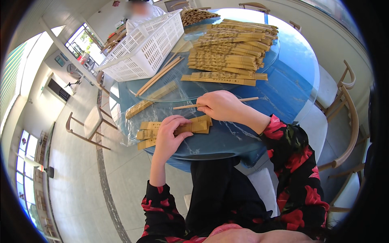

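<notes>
My left hand (168, 135) rests near the front table edge, fingers and thumb closed over several flat brown paper chopstick sleeves (148, 134). Their ends show on both sides of the hand. Just to the right and farther in, my right hand (223, 106) pinches a pale wooden chopstick (249, 99), held nearly level above the table. Whether it is one stick or two together cannot be made out. Beyond the hands lies a large stack of filled-looking brown sleeves (231, 48), with a few more sleeves (227, 79) along its near side.
Loose wooden chopsticks (160, 76) lie beside a white slatted plastic basket (150, 50). A long brown paper strip or bundle (152, 100) is left of my hands. A person (142, 18) is behind the basket. Wooden chairs (93, 123) surround the blue-covered round table (298, 67).
</notes>
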Action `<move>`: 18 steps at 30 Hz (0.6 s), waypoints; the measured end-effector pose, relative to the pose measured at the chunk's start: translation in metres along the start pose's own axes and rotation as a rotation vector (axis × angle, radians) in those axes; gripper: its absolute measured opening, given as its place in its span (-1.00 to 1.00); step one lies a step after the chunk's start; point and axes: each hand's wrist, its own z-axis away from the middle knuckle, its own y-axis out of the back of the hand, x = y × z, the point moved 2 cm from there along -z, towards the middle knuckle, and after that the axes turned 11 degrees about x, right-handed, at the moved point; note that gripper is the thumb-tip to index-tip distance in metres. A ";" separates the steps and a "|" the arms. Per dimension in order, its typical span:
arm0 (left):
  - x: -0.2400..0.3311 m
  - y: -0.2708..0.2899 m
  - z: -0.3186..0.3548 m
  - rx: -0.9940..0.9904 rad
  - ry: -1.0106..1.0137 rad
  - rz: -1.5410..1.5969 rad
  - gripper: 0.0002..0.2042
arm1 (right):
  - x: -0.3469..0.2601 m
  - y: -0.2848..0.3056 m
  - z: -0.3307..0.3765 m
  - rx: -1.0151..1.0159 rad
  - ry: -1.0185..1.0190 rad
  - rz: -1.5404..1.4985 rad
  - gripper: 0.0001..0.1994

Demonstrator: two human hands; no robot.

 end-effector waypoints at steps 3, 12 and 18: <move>-0.001 0.001 0.002 0.003 0.047 0.035 -0.65 | -0.002 0.003 -0.002 -0.171 -0.067 -0.074 -0.78; -0.007 -0.002 0.005 0.052 -0.007 -0.044 -0.64 | -0.007 0.009 -0.002 -0.300 -0.080 -0.197 -0.72; 0.002 -0.002 0.006 0.094 0.004 -0.066 -0.66 | -0.004 0.006 -0.002 -0.244 -0.094 -0.212 -0.77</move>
